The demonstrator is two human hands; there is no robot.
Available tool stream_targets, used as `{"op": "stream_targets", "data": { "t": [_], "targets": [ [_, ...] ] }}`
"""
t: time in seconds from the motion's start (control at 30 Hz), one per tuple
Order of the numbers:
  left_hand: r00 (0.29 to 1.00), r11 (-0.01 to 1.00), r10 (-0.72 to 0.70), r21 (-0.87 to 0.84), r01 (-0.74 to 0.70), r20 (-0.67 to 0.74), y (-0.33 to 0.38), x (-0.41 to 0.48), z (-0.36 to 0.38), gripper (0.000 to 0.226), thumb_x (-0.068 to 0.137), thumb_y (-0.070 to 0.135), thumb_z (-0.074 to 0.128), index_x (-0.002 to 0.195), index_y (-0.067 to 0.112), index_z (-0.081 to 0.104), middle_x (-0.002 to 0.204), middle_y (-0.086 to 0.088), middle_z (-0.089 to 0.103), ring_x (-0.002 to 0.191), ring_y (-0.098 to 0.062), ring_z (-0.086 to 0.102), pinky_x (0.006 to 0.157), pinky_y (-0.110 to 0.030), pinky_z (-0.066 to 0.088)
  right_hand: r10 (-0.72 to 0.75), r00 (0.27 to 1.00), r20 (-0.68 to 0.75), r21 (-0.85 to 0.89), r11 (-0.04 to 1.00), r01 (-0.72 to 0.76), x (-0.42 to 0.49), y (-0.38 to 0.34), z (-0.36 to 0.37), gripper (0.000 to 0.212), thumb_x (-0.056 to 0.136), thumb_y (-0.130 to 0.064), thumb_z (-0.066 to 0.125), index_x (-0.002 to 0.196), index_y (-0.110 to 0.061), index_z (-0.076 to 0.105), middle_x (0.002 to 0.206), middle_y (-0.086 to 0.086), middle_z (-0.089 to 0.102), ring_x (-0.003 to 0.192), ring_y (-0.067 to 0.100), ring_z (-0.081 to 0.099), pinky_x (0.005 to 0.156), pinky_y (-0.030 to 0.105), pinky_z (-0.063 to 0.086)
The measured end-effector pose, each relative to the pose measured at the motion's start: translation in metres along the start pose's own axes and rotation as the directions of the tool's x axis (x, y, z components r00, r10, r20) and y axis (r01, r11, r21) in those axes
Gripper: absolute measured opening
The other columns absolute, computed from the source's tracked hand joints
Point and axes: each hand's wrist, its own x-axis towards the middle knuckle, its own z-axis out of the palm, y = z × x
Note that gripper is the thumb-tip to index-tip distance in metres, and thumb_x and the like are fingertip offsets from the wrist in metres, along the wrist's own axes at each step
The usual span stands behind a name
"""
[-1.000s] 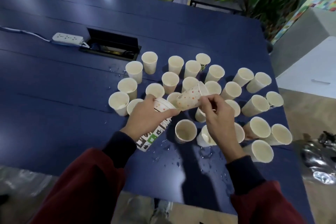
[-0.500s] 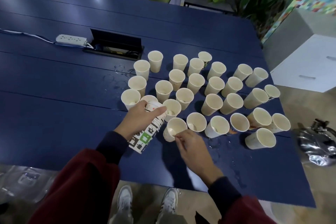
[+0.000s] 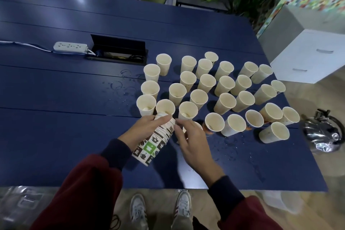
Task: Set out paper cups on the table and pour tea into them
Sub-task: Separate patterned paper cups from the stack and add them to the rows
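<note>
Nearest, the left hand (image 3: pixel 143 130) clasps a stack of nested cups (image 3: pixel 153 144), fingers and thumb curled round its printed side, and tilts its mouth toward one o'clock, probably so the rims face the other hand; the right hand (image 3: pixel 192 142) lies at three o'clock of the stack with its fingertips (image 3: pixel 177 124) at the top rim, seemingly to peel off a single cup, though whether they already pinch it I cannot tell; beyond the hands, the set-out cups (image 3: pixel 214 124) stand upright in loose rows fanning from eleven to two o'clock on the blue table (image 3: pixel 56 127), close together yet mostly apart, which I judge leaves a spout room over each; most look empty, so pouring seems barely begun; wet rings (image 3: pixel 121 82) mark the top at ten o'clock; a shiny metal kettle (image 3: pixel 324 132) waits at three o'clock, just past the table's edge, handy for the pour; farthest, at ten o'clock, a power strip (image 3: pixel 70 46) lies well apart from the cups.
</note>
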Motion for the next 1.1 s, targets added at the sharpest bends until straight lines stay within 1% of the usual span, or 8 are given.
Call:
{"op": "stream_targets", "data": {
  "t": [0.13, 0.23, 0.33, 0.43, 0.57, 0.83, 0.97, 1.1],
  "targets": [
    [0.993, 0.999, 0.001, -0.034, 0.003, 0.120, -0.002, -0.012, -0.022, 0.040, 0.085, 0.048, 0.070, 0.113, 0.020, 0.073, 0.105, -0.009, 0.075, 0.088, -0.020, 0.070, 0.076, -0.030, 0.055, 0.063, 0.998, 0.013, 0.106, 0.992, -0.064, 0.013, -0.016, 0.015, 0.019, 0.104, -0.028, 0.053, 0.098, -0.017, 0.068, 0.083, -0.005, 0.064, 0.076, 0.014, 0.060, 0.070, 0.036, 0.050],
    [0.975, 0.999, 0.032, -0.022, -0.028, 0.218, -0.010, -0.020, -0.036, 0.040, 0.077, 0.028, 0.082, 0.114, 0.017, 0.070, 0.103, -0.010, 0.074, 0.087, -0.018, 0.068, 0.078, -0.030, 0.054, 0.052, 0.993, 0.106, 0.141, 0.988, -0.067, 0.021, -0.024, 0.019, 0.024, 0.102, -0.026, 0.057, 0.083, -0.015, 0.065, 0.076, -0.003, 0.062, 0.069, 0.011, 0.055, 0.065, 0.032, 0.046],
    [0.991, 0.999, 0.014, 0.035, -0.019, 0.136, -0.020, -0.021, -0.046, 0.048, 0.071, 0.013, 0.088, 0.113, 0.012, 0.066, 0.097, -0.009, 0.075, 0.083, -0.019, 0.070, 0.076, -0.033, 0.057, 0.033, 0.989, 0.145, 0.087, 0.995, -0.046, 0.027, -0.032, 0.023, 0.029, 0.102, -0.025, 0.059, 0.076, -0.013, 0.062, 0.069, -0.004, 0.059, 0.064, 0.009, 0.052, 0.061, 0.028, 0.041],
    [0.999, 0.990, -0.014, 0.141, 0.007, 0.043, -0.032, -0.022, -0.056, 0.056, 0.062, 0.015, 0.093, 0.109, 0.010, 0.062, 0.095, -0.011, 0.075, 0.077, -0.020, 0.071, 0.074, -0.037, 0.059, 0.035, 0.999, 0.036, -0.016, 0.999, -0.034, 0.031, -0.035, 0.025, 0.033, 0.103, -0.022, 0.057, 0.071, -0.011, 0.055, 0.064, -0.005, 0.052, 0.063, 0.010, 0.047, 0.056, 0.022, 0.032],
    [0.998, 0.995, -0.006, 0.097, 0.011, -0.057, -0.045, -0.025, -0.070, 0.054, 0.063, 0.015, 0.093, 0.109, 0.012, 0.064, 0.088, -0.009, 0.075, 0.071, -0.020, 0.070, 0.069, -0.036, 0.059, -0.039, 0.996, -0.085, -0.164, 0.986, 0.025, 0.031, -0.030, 0.022, 0.029, 0.101, -0.019, 0.060, 0.076, -0.005, 0.061, 0.069, 0.006, 0.060, 0.063, 0.019, 0.049, 0.059, 0.033, 0.034],
    [0.964, 0.998, 0.032, 0.060, -0.016, -0.263, -0.047, -0.025, -0.082, 0.058, 0.066, 0.027, 0.091, 0.111, 0.029, 0.055, 0.095, 0.000, 0.072, 0.078, -0.015, 0.070, 0.065, -0.028, 0.055, -0.060, 0.987, 0.150, -0.318, 0.942, 0.105, 0.003, 0.005, 0.048, 0.017, 0.098, -0.019, 0.062, 0.091, -0.008, 0.073, 0.092, 0.009, 0.069, 0.079, 0.028, 0.062, 0.067, 0.036, 0.044],
    [0.967, 0.996, 0.044, 0.081, -0.025, -0.252, -0.043, -0.026, -0.080, 0.053, 0.066, 0.028, 0.092, 0.104, 0.017, 0.057, 0.093, -0.002, 0.072, 0.073, -0.013, 0.070, 0.059, -0.025, 0.053, -0.012, 0.971, 0.238, -0.385, 0.917, 0.106, -0.005, 0.006, 0.055, 0.018, 0.098, -0.018, 0.060, 0.100, -0.006, 0.074, 0.102, 0.011, 0.070, 0.087, 0.032, 0.064, 0.073, 0.041, 0.050],
    [0.982, 0.996, 0.092, 0.034, -0.087, -0.166, -0.038, -0.027, -0.080, 0.047, 0.071, 0.029, 0.089, 0.107, 0.017, 0.061, 0.092, -0.001, 0.076, 0.080, -0.016, 0.073, 0.068, -0.029, 0.058, -0.092, 0.993, 0.074, -0.320, 0.941, 0.111, 0.003, -0.008, 0.047, 0.017, 0.093, -0.021, 0.061, 0.100, -0.013, 0.074, 0.095, 0.005, 0.071, 0.077, 0.025, 0.065, 0.065, 0.038, 0.051]
  ]
}}
